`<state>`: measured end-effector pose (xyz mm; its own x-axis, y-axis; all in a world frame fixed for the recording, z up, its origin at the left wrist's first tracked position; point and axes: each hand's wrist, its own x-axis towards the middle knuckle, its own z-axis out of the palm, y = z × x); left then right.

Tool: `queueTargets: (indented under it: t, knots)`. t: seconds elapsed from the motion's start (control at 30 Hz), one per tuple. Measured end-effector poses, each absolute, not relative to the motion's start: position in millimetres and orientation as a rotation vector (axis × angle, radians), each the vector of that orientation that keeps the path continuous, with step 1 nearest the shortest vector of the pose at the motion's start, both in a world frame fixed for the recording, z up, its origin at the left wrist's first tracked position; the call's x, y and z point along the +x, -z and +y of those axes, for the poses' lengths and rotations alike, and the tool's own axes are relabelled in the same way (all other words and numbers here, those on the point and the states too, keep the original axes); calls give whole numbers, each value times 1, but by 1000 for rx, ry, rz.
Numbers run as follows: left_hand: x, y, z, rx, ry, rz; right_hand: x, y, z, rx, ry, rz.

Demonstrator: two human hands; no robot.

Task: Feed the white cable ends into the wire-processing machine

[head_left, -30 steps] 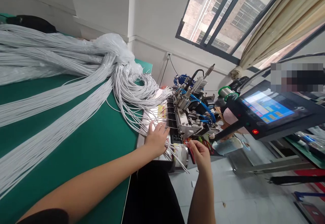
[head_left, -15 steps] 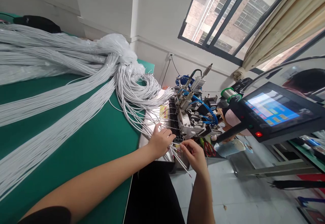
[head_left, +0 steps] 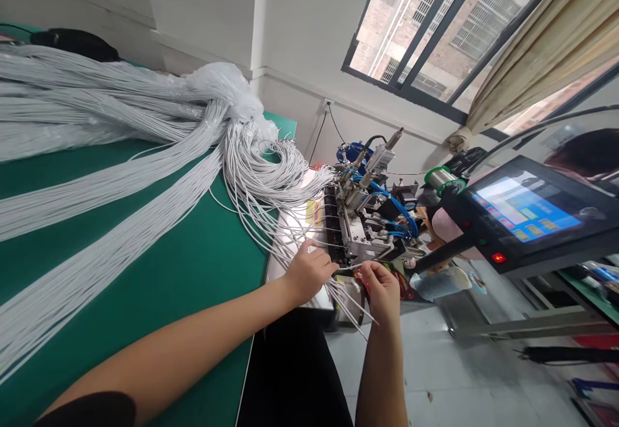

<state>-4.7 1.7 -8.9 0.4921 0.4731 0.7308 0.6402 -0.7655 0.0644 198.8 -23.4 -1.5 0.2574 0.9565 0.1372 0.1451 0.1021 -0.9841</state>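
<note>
Big bundles of thin white wires (head_left: 111, 182) lie across the green table (head_left: 184, 285) and fan out toward a small metal machine (head_left: 362, 227) with blue hoses. My left hand (head_left: 307, 272) rests by the machine's black wire holder (head_left: 333, 230), fingers curled on several white wire ends. My right hand (head_left: 382, 288) is just right of it, fingers pinched on one white wire (head_left: 355, 266) that runs between the two hands. More loose wire ends hang down below my hands.
A touchscreen control panel (head_left: 527, 214) on a black arm stands to the right, with a person's head partly visible behind it. A spool of solder wire (head_left: 440, 177) sits behind the machine. A window and beige curtain fill the upper right; grey floor lies below.
My right hand moved in to meet the left at the wire ends, then drew slightly right with a wire pinched in it. My left hand's fingers curled from flat onto the wires.
</note>
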Motion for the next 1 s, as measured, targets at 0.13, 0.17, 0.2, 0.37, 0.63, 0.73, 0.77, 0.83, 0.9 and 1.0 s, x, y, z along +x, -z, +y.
queueTargets:
  t: [0.13,0.17,0.2,0.37,0.63,0.73,0.77,0.83,0.9,1.0]
  knots:
    - [-5,11,3,-2593,1094,-903,200,3,-22,-1264,-926,-1136]
    - [-6,11,3,-2605,1079,-920,201,3,-22,-1270,-924,-1145]
    - [-6,11,3,-2616,1060,-942,203,1,-22,-1293,-907,-1167]
    - [-7,6,0,-2692,950,-1050,211,-1,-19,-1486,-646,-1467]
    - [-6,5,-1,-2757,804,-1193,217,21,-4,-1439,-769,-1516]
    - [-6,4,0,-2780,751,-1228,217,25,0,-1399,-933,-1396]
    - [-6,4,0,-2787,747,-1237,216,26,1,-1395,-974,-1359]
    - [-6,4,0,-2792,753,-1256,214,27,2,-1393,-1027,-1297]
    - [-5,4,1,-2787,764,-1270,211,28,3,-1390,-1051,-1253]
    - [-5,5,1,-2781,779,-1278,205,29,3,-1382,-1080,-1191]
